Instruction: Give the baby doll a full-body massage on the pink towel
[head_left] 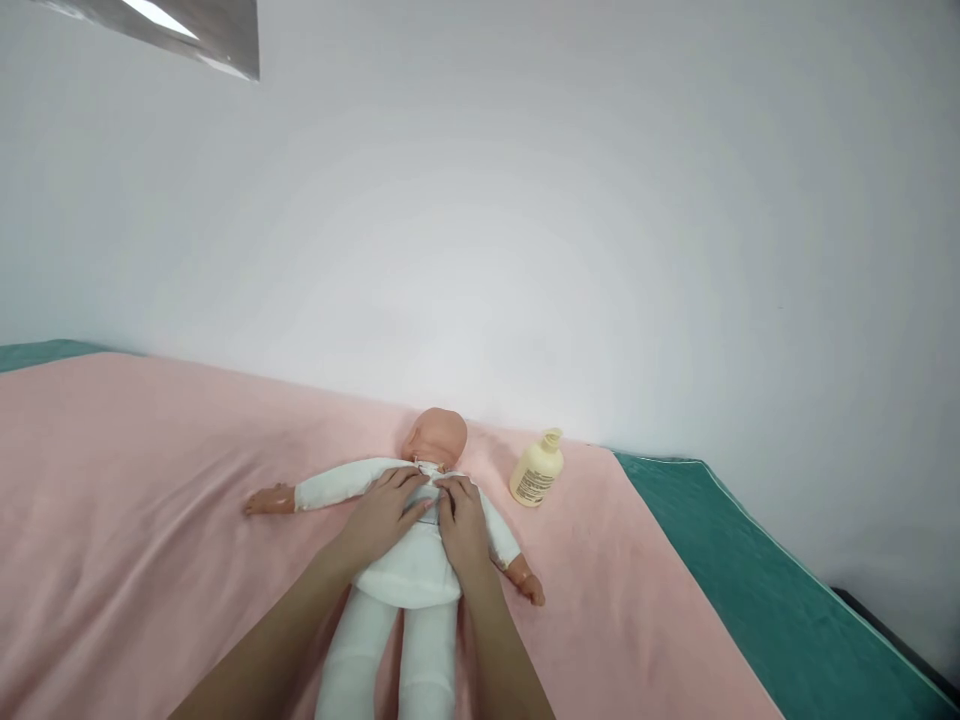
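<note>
A baby doll with a white cloth body lies on a pink sheet, its bald head toward the wall and its arms spread to the sides. My left hand rests flat on the left of its upper torso, fingers stretched toward the neck. On the right of the torso lies my right hand, its fingers also extended over the cloth. Between the two hands a greyish patch shows on the doll's torso. Neither hand grasps anything that I can see.
A pale yellow pump bottle with printed text stands to the right of the doll's head. The pink sheet lies over a green cover. A white wall rises behind. Some shiny object hangs at upper left.
</note>
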